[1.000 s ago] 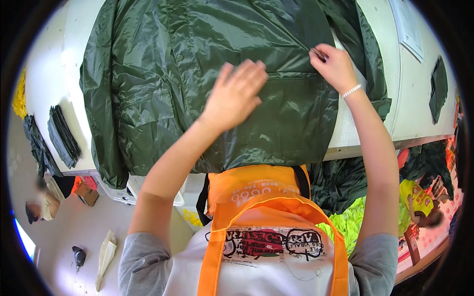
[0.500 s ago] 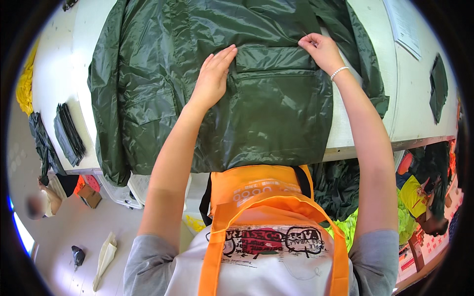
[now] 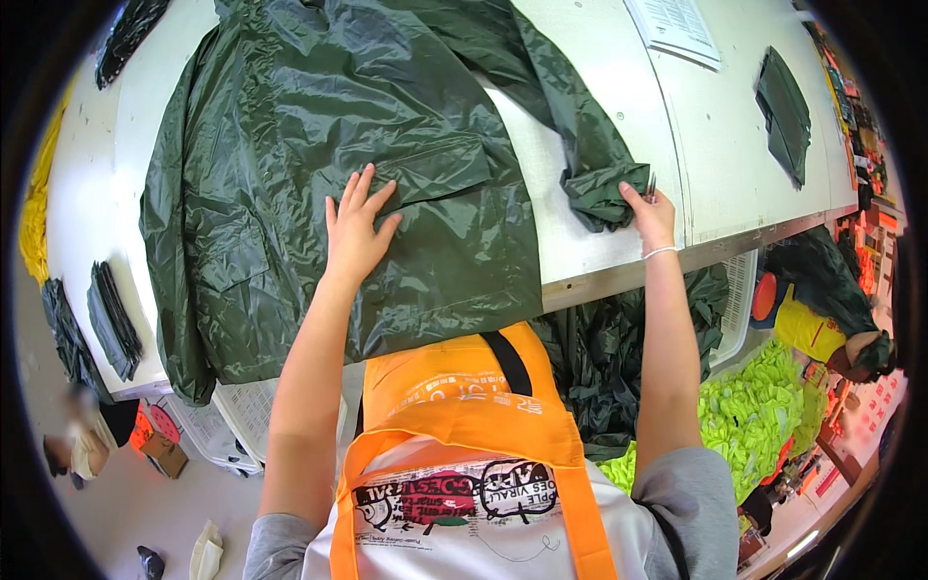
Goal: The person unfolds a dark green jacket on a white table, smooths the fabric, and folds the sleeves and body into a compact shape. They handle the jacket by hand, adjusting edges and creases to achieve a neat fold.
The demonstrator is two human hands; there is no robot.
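A dark green shiny jacket [image 3: 445,251] lies spread on the white table, its hem at the near edge. My left hand [image 3: 356,232] rests flat on its front with fingers spread, beside the pocket flap [image 3: 440,172]. Off to the right, the jacket's sleeve [image 3: 580,126] stretches across the table and ends in a bunched cuff [image 3: 604,193]. My right hand [image 3: 653,215] is closed at that cuff, thumb against its edge. From its curled fingers sticks a small, thin metal tool [image 3: 651,184]; its kind is hard to make out.
The white table [image 3: 715,164] carries folded dark green pieces [image 3: 785,116] and paper sheets [image 3: 674,27] at right, a dark green stack [image 3: 114,319] at left. Below the edge are white crates [image 3: 242,425], dark green fabric and a lime-yellow heap [image 3: 749,411]. People are at both sides.
My right hand has left the pocket flap's right end and come nearer and right, to the sleeve cuff. My left hand has shifted down with fingers spread. The sleeve now lies away from the body.
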